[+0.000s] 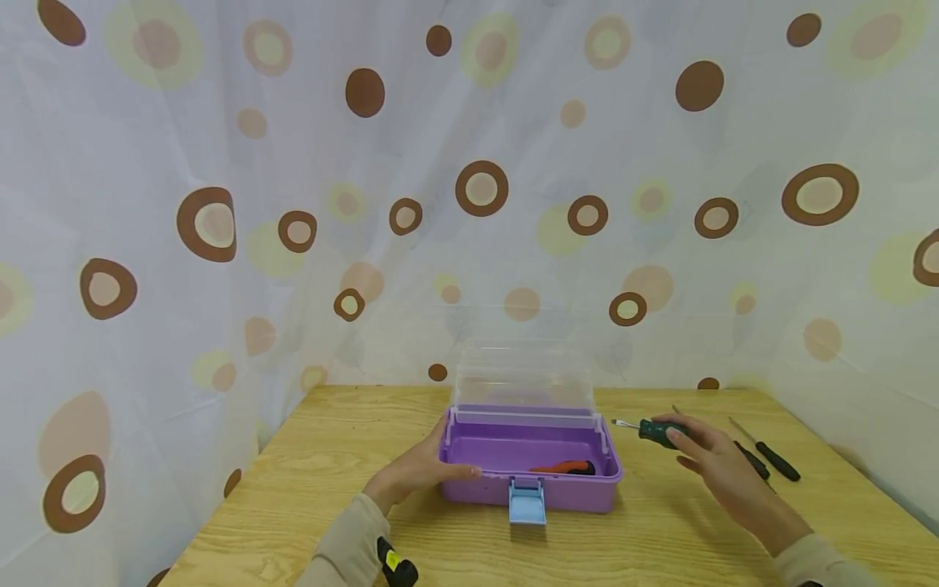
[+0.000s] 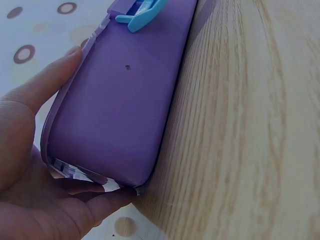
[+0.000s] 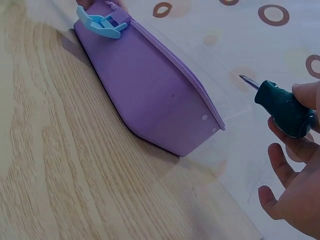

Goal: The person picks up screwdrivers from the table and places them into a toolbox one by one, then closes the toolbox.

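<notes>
A purple toolbox (image 1: 572, 494) stands on the table with its clear lid (image 1: 524, 375) raised at the back and its light-blue latch (image 1: 527, 505) hanging down in front. My left hand (image 1: 421, 471) grips its left end, thumb over the front rim and fingers around the side. Inside the box lies an orange-and-black handled tool (image 1: 575, 467), partly hidden by the front wall. To the right of the box, my right hand (image 1: 707, 461) pinches a stubby screwdriver (image 3: 282, 107) by its dark green handle. Its short flat blade points left, toward the box.
At the table's right lie a black-handled screwdriver (image 1: 778, 461) and another dark-handled tool (image 1: 754, 463), partly covered by my right hand. A black object with a yellow patch (image 1: 396, 564) is by my left sleeve. A dotted curtain (image 1: 411, 147) hangs behind the wooden table (image 1: 293, 481).
</notes>
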Tool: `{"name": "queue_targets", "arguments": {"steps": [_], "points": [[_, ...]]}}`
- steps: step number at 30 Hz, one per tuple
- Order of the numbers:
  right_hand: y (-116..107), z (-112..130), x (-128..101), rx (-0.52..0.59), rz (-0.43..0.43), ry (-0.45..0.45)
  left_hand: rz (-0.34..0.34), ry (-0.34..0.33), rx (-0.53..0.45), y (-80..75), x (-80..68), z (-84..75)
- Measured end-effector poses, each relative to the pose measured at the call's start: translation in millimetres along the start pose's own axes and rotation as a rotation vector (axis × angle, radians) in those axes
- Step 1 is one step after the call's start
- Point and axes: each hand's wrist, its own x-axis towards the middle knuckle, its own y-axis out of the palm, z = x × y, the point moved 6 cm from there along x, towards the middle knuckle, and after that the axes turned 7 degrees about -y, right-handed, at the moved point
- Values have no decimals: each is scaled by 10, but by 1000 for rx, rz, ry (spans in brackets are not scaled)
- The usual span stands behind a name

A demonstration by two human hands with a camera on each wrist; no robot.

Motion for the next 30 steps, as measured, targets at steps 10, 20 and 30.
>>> {"name": "queue_targets", "arguments": {"steps": [10,20,30], "points": [[241,94,115,-8,19,-37,-8,-15,1,-8,-9,5],[432,194,247,-13,10,-70,-1,-18,-2,-7,16,28],[643,255,370,-127,37,-131,-4,-12,-10,-8,6,17]]}}
